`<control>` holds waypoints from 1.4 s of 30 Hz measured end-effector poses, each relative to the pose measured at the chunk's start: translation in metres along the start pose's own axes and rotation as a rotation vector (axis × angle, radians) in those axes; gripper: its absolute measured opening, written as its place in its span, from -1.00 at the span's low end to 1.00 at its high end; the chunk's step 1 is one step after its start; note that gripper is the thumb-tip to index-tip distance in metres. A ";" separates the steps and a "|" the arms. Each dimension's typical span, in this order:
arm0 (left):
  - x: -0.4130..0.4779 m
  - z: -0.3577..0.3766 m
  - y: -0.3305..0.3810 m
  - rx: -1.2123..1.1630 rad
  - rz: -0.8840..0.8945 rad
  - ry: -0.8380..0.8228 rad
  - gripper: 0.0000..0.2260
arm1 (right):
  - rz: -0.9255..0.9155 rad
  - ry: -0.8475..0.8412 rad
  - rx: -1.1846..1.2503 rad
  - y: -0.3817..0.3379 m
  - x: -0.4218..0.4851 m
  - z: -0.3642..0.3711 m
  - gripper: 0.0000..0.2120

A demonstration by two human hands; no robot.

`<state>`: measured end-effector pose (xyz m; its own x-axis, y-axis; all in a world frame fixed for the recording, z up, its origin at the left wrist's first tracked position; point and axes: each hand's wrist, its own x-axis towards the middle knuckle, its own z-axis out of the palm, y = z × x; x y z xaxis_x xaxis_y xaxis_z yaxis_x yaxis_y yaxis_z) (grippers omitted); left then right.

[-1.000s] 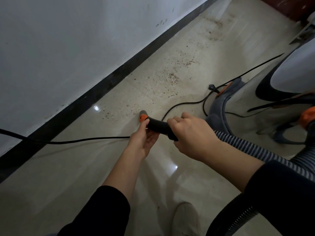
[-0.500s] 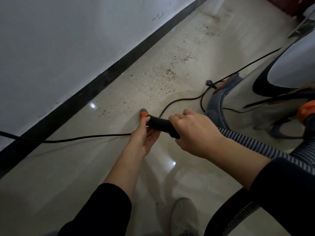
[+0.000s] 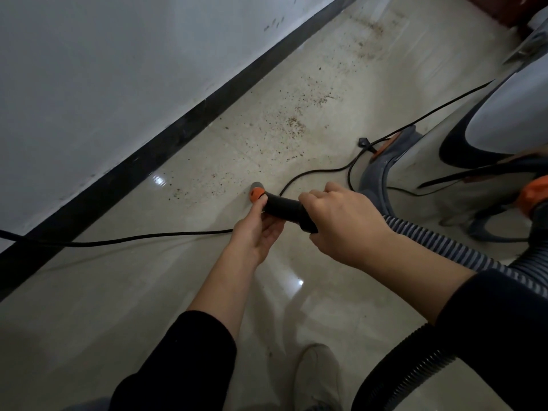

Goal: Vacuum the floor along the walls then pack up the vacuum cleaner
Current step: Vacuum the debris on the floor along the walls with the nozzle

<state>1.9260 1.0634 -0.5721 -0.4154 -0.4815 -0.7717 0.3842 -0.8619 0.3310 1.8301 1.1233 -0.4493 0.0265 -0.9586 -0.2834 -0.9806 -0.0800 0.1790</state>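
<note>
Both hands grip the black hose handle (image 3: 286, 209) at frame centre, right hand (image 3: 344, 226) wrapped around, left hand (image 3: 258, 232) pinching its orange collar (image 3: 257, 194); the power cord (image 3: 133, 239) beneath could snag.

One wide-angle camera, worn on our head, looks forward and steeply down onto a glossy beige tiled floor (image 3: 133, 307). Our forearms enter from six o'clock. Our left hand (image 3: 255, 232) and right hand (image 3: 347, 226) meet just above the frame's centre on a black curved plastic hose handle (image 3: 281, 204), close under the lens. A plain white wall (image 3: 103, 69) fills the ten o'clock corner, and its black skirting board (image 3: 166, 146) runs diagonally from nine o'clock toward one o'clock. A pale shoe toe (image 3: 317, 378) at six o'clock sits almost directly beneath us. At three o'clock the frame edge crops a white-and-dark-grey vacuum cleaner body (image 3: 504, 123).
</note>
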 end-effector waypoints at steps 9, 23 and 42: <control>-0.008 -0.014 0.005 -0.001 0.010 0.036 -0.73 | -0.030 0.006 0.017 -0.010 0.001 0.000 -0.74; -0.017 -0.025 0.011 -0.005 0.025 0.052 -0.73 | -0.059 0.006 0.045 -0.020 0.000 -0.003 -0.76; -0.034 -0.042 0.015 -0.031 0.048 0.089 -0.76 | -0.111 0.016 0.022 -0.037 -0.002 -0.003 -0.75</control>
<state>1.9806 1.0737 -0.5637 -0.3217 -0.5052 -0.8008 0.4280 -0.8320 0.3530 1.8671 1.1277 -0.4527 0.1380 -0.9485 -0.2851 -0.9755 -0.1800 0.1267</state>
